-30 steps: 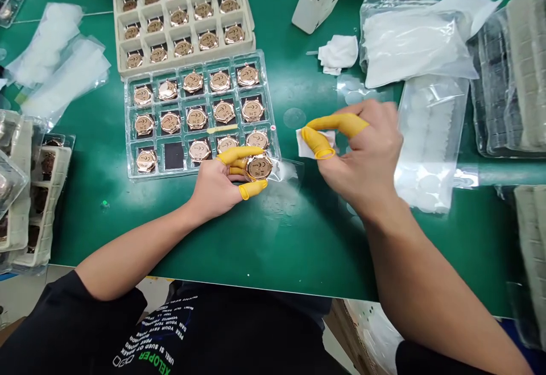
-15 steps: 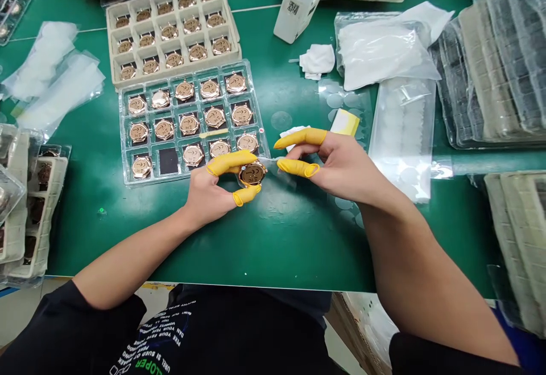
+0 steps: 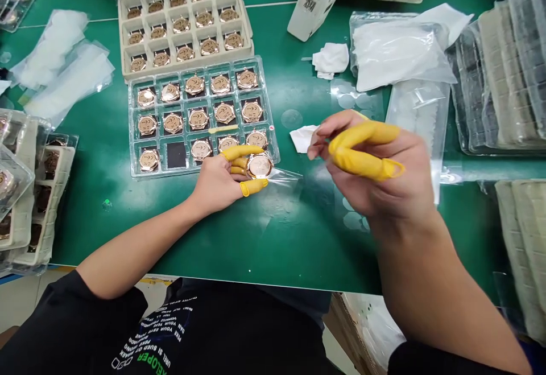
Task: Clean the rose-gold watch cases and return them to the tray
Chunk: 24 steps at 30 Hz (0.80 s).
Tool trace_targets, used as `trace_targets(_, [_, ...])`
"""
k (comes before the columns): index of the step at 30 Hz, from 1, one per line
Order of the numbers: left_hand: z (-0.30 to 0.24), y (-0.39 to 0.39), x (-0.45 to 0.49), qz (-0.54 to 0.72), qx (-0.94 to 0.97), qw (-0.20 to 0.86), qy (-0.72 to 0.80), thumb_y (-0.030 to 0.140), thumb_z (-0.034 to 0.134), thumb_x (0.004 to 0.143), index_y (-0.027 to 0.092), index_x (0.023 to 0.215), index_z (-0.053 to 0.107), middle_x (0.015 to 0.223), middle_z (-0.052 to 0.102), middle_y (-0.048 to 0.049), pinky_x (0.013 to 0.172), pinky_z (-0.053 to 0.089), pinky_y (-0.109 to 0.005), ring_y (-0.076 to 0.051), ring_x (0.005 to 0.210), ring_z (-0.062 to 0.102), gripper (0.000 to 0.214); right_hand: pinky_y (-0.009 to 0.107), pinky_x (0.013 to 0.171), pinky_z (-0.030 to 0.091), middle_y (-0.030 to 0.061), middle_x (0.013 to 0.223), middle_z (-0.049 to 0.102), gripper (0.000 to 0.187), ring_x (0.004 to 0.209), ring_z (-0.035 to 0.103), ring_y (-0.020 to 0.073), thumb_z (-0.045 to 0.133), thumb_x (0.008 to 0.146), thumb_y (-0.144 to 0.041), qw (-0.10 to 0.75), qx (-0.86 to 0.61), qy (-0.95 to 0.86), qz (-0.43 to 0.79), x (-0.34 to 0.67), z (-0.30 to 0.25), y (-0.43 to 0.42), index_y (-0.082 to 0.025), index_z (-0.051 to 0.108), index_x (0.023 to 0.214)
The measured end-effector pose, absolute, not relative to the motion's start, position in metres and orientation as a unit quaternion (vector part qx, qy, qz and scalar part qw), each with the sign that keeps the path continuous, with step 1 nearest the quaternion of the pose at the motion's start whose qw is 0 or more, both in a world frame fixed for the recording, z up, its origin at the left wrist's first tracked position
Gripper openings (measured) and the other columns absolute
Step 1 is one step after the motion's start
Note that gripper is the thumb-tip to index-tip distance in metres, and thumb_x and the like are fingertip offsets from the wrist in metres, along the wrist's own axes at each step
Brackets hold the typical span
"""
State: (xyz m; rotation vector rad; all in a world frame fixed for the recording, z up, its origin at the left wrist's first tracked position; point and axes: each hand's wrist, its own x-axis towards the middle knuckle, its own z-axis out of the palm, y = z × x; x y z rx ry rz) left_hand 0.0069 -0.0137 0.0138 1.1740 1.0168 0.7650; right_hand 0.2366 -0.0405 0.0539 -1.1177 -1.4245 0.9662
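Note:
My left hand (image 3: 215, 182) grips a round rose-gold watch case (image 3: 260, 166) between yellow finger cots, just below the front row of a clear blister tray (image 3: 205, 171). A strip of clear film (image 3: 284, 176) runs from the case to the right. My right hand (image 3: 375, 164) is raised above the green mat, its cotted fingers curled together. A small white scrap (image 3: 303, 138) sits just beyond its fingertips, and I cannot tell whether they touch it. The blister tray holds rows of similar watch cases, with one dark cell vacant.
A beige pulp tray (image 3: 187, 70) of watch cases stands behind the blister tray. Around it are a white plastic bottle (image 3: 316, 2), a white cloth (image 3: 330, 60), and plastic bags (image 3: 396, 50). Stacked packaged trays (image 3: 507, 73) line the right side, more trays (image 3: 29, 193) the left.
My right hand has moved away from the film, rising and turning with its fingers curled together. My left hand keeps the watch case in about the same place.

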Motion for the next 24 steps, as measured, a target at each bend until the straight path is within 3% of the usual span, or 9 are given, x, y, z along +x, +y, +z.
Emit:
trace_targets(4, [0.012,-0.015,0.006,0.325,0.534,0.651,0.430,0.019,0.092,0.060,0.018,0.122,0.075,0.093,0.079,-0.0024,0.076,0.068,-0.025,-0.014,0.076,0.076,0.064,0.043,0.087,0.062,0.0061,0.119,0.078,0.026,0.105,0.073,0.0254,0.088,0.076,-0.047,0.476,-0.557,-0.474,0.488,0.212,0.044,-0.047,-0.025,0.078,0.085])
trace_targets(8, [0.010,-0.015,0.006,0.319,0.555,0.644,0.419,0.018,0.090,0.061,0.019,0.124,0.075,0.098,0.080,-0.0031,0.077,0.068,-0.025,-0.015,0.079,0.078,0.064,0.044,0.097,0.062,0.0052,0.109,0.081,0.030,0.105,0.075,0.0250,0.092,0.069,-0.046,0.456,-0.572,-0.401,0.552,0.196,0.041,-0.050,-0.024,0.080,0.085])
trace_targets(14, [0.010,-0.015,0.006,0.316,0.556,0.647,0.415,0.020,0.090,0.063,0.018,0.123,0.075,0.094,0.081,-0.0026,0.078,0.068,-0.025,-0.016,0.082,0.079,0.062,0.042,0.089,0.063,0.0047,0.098,0.081,0.035,0.090,0.073,0.0218,0.094,0.065,-0.050,0.458,-0.589,-0.377,0.549,0.188,0.039,-0.055,-0.024,0.080,0.084])
trace_targets(24, [0.009,-0.016,0.007,0.328,0.565,0.637,0.409,0.023,0.090,0.066,0.019,0.121,0.075,0.094,0.080,-0.0024,0.082,0.069,-0.029,-0.018,0.085,0.079,0.057,0.043,0.093,0.061,0.0045,0.099,0.080,0.040,0.092,0.072,0.0214,0.092,0.067,-0.055,0.467,-0.603,-0.386,0.519,0.182,0.030,-0.057,-0.024,0.078,0.088])
